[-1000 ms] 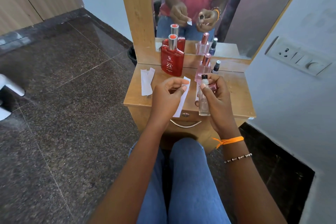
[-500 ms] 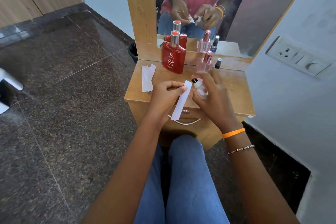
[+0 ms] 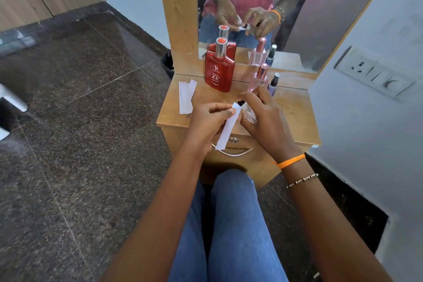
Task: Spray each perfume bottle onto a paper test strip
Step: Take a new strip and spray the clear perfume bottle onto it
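Dark speckled stone flooring point(image 3: 68, 121) fills the left of the view, and a small wooden dressing table point(image 3: 295, 112) with a mirror point(image 3: 320, 18) stands against a pale wall at about 12 o'clock from the seated person's knees. Over the table's near edge, the left hand point(image 3: 206, 123) pinches a white paper test strip point(image 3: 227, 129) near its upper end, the strip hanging down across the drawer front and its metal handle point(image 3: 238, 152). Right beside it at 3 o'clock, the right hand point(image 3: 263, 117) is wrapped around a small clear perfume bottle point(image 3: 248, 112), tilted so its dark nozzle nearly touches the strip's top; the fingers hide most of the glass. Behind the hands at 12 o'clock stands a red perfume bottle point(image 3: 219, 71), with a pink bottle point(image 3: 258, 80) and a slim dark-capped vial point(image 3: 273, 86) at 1 o'clock, partly blocked by the right hand. Spare paper strips point(image 3: 186, 96) lie flat at 10 o'clock.
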`<state>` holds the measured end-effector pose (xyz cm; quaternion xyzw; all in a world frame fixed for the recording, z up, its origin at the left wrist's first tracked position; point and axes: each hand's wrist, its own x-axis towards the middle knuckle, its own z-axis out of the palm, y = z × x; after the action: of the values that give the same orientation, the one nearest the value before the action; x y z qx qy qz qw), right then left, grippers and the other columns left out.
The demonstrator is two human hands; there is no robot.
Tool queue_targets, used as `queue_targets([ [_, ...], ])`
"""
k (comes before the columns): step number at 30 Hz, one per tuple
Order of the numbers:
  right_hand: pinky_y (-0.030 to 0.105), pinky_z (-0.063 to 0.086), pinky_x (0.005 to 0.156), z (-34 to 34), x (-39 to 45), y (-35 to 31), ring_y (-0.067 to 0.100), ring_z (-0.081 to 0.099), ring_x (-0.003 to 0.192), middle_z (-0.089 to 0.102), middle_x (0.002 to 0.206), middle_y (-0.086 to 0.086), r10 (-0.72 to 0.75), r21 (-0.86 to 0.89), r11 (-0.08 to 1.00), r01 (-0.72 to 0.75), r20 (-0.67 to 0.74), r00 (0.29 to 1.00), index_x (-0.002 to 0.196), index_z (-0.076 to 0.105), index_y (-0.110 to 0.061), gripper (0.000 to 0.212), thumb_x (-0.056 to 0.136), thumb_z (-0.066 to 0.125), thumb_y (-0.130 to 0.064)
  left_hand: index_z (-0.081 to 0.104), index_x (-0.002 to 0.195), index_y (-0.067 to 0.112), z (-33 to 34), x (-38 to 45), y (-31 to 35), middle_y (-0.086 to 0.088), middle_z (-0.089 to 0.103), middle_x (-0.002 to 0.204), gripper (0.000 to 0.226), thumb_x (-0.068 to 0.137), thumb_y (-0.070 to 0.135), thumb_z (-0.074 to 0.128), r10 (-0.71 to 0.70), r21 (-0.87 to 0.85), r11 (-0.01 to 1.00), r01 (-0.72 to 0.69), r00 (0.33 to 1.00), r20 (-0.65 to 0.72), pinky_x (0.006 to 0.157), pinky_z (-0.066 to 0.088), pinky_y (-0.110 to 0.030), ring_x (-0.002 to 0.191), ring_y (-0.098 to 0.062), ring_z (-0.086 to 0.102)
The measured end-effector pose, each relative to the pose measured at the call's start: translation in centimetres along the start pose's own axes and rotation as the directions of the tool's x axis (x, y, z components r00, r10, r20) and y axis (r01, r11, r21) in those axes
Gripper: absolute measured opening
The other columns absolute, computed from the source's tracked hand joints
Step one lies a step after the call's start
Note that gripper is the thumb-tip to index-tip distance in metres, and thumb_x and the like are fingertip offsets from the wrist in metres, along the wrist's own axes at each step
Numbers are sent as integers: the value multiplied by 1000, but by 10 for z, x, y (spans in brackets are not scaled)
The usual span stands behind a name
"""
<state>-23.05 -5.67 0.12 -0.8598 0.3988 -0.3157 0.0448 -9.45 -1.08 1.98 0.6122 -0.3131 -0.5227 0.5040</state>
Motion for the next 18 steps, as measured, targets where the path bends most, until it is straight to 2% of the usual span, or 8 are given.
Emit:
queue_targets([
  [5, 22, 36, 62, -1, 0, 0, 18, 50, 81, 50, 99, 10, 10, -4, 1000, -10, -5, 1000, 103, 58, -9, 29, 79, 73, -13, 69, 87, 19, -1, -1, -1, -10, 71, 101, 7, 83, 13, 67, 3, 6, 1000, -3, 1000, 0, 87, 54, -36, 99, -26, 66],
  [12, 24, 41, 60, 1, -1, 1, 18, 50, 81, 50, 99, 10, 25, 20, 999, -25, -1, 1000, 103, 57, -10, 29, 79, 73, -13, 68, 92, 15, 0, 0, -3, -11, 71, 100, 9, 84, 11, 67, 6, -2, 1000, -6, 1000, 11, 87, 54, -36, 98, -26, 67],
  [16, 24, 44, 66, 3, -4, 3, 17, 52, 88, 50, 111, 11, 137, 121, 984, -132, -36, 990, 109, 56, -10, 34, 79, 71, -14, 67, 89, 15, 0, 1, -4, -2, 69, 89, 9, 84, 8, 66, 27, 10, 1000, -27, 1000, 12, 72, 56, -22, 86, -16, 67],
  [18, 13, 39, 71, 4, -8, 4, 8, 46, 87, 50, 111, 12, 232, 230, 950, -210, -73, 970, 113, 56, -9, 39, 76, 69, -10, 67, 94, 13, 1, 2, -5, -2, 68, 91, 13, 84, 5, 65, 32, 15, 999, -33, 999, 20, 69, 55, -19, 85, -13, 66],
])
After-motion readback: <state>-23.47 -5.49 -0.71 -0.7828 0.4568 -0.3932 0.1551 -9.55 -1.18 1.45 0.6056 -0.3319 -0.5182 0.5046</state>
